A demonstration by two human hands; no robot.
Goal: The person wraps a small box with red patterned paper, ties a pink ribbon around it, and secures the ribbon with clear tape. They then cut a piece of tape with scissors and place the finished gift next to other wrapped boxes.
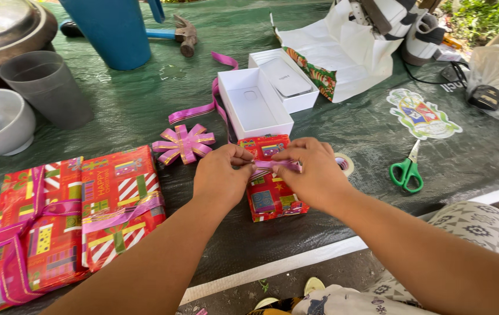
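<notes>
A small box wrapped in red patterned gift paper (pixel 271 197) lies on the dark green table cover (pixel 343 128) in front of me. Both hands are above it, pinching a strip of pink ribbon (pixel 278 165) between them. My left hand (pixel 221 175) holds the ribbon's left end, my right hand (pixel 313 174) holds its right end. A roll of clear tape (pixel 346 164) peeks out just right of my right hand. A finished pink ribbon bow (pixel 183 143) lies to the left of the box.
Two larger wrapped gifts with pink ribbon (pixel 65 221) lie at the left. An open white box (pixel 254 105) and its lid sit behind, with loose pink ribbon (pixel 214 102). Green scissors (pixel 408 169), a blue jug (pixel 115 32), a grey cup (pixel 45 87), a hammer (pixel 182 34) stand around.
</notes>
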